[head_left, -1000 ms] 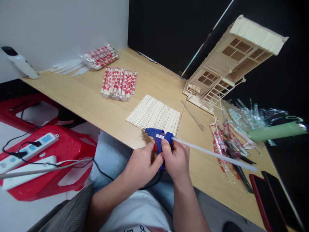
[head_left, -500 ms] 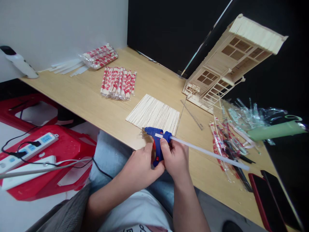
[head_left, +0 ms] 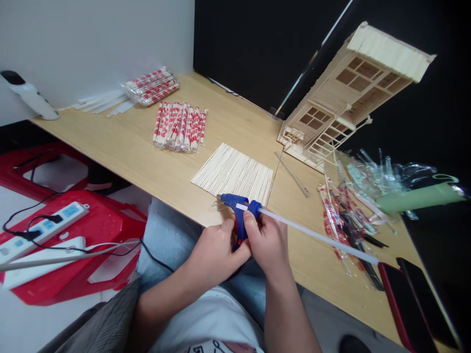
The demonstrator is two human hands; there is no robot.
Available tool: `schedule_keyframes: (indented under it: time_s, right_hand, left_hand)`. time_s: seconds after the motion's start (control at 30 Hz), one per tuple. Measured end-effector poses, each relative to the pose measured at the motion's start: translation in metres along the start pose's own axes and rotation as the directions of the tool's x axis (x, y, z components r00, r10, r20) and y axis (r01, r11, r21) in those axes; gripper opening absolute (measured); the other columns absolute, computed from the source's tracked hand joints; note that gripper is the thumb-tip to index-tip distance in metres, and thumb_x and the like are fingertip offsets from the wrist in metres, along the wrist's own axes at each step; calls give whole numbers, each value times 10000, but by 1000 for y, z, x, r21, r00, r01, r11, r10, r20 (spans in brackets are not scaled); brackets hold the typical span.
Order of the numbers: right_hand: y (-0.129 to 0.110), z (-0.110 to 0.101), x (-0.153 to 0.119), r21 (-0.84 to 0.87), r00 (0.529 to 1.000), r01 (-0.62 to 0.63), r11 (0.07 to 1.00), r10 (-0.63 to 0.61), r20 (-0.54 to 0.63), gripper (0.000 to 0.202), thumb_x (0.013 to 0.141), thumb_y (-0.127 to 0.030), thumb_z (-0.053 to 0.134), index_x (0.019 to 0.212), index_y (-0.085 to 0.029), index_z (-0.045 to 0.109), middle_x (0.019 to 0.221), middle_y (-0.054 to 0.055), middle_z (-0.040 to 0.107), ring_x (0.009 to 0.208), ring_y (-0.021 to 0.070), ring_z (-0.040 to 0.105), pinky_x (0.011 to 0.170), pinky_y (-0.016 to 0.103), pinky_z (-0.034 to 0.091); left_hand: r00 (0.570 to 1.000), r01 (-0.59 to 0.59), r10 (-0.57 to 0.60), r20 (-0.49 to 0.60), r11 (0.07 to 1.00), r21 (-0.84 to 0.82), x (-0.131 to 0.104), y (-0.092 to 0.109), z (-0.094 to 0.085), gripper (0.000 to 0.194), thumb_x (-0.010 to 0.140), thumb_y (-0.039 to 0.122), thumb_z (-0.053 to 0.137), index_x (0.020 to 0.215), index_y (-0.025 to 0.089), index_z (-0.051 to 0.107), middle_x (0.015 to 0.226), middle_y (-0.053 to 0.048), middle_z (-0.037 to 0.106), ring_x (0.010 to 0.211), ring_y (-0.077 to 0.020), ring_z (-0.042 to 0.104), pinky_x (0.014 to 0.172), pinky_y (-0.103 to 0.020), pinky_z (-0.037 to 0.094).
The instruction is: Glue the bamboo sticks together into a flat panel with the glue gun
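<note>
A blue hot glue gun point(head_left: 240, 215) is held in both hands over the table's front edge, its nozzle pointing left. My left hand point(head_left: 217, 247) is closed round the lower handle and trigger side. My right hand point(head_left: 267, 240) grips the gun from the right, thumb on its back end. A long whitish glue stick point(head_left: 320, 236) sticks out of the rear toward the right. Just beyond the gun, a flat panel of wooden sticks point(head_left: 235, 169) lies side by side on the table. Thin glue strands hang near the nozzle.
Packed chopsticks point(head_left: 180, 126) and another bag point(head_left: 152, 87) lie back left. A wooden model house point(head_left: 342, 103) stands back right, a ruler point(head_left: 292, 174) before it. Wrappers point(head_left: 336, 225), a green bottle point(head_left: 419, 197) and phones point(head_left: 405, 304) lie right. A power strip point(head_left: 47, 228) rests on a red stool point(head_left: 106, 220).
Both hands keep their hold on the glue gun, which stays nearly still. My left hand's fingers have shifted slightly on the handle. The view has moved a little.
</note>
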State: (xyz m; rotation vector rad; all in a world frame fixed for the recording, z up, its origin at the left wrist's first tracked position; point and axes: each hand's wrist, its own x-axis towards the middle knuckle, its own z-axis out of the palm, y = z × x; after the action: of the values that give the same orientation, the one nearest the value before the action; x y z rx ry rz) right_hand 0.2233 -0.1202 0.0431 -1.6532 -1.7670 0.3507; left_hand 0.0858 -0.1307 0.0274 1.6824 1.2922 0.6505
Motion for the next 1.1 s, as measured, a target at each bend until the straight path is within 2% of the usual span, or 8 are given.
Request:
schedule_keyframes:
  time_s: [0.2,0.47,0.67,0.8,0.93,1.1]
  right_hand:
    - [1,0,-1,4,1000,5,1000,-5,0,277,936,-311,521,786,-182,714,712,41,714,667,198,642,664,291,452]
    - [1,-2,-1,-9,1000,13,1000,-13,-15,293,942,-317,517,764,-188,711,712,42,718,679,203,652,656,292,458]
    - [4,-7,-3,-5,1000,-1,1000,1,-31,292,952,-328,519,819,-187,738,786,59,751,765,228,687,737,315,493]
    - [6,-8,-4,-2,999,-2,1000,2,-32,290,948,-324,525,805,-182,733,782,62,751,765,230,692,724,314,488]
    - [5,-6,-5,10,1000,-2,1000,2,-14,289,949,-316,515,797,-185,723,749,49,734,713,211,672,679,298,476]
    - [3,-6,-4,16,1000,3,1000,-3,-11,266,942,-301,522,814,-193,729,774,52,742,739,218,676,685,300,484]
  left_hand:
    - [1000,-19,19,-20,1000,-19,1,0,1,189,866,378,532,799,202,520,627,-8,606,530,-149,510,544,-267,319]
    - [1000,-21,20,-19,998,-66,-1,1,2,183,857,357,542,754,215,492,555,30,531,484,-128,463,516,-257,304]
    - [1000,-22,22,2,994,-110,-2,1,7,186,863,382,567,823,203,541,622,11,581,537,-140,502,537,-258,333]
    - [1000,-28,28,3,992,-124,-2,2,8,190,855,375,568,774,212,513,602,16,565,527,-136,492,531,-256,328]
    - [999,-33,31,-15,993,-109,-2,3,9,191,861,366,555,759,215,498,574,23,549,499,-131,475,516,-253,320]
    - [999,-45,44,-19,996,-77,-2,2,10,183,880,368,519,809,199,533,601,2,590,511,-142,512,527,-259,344]
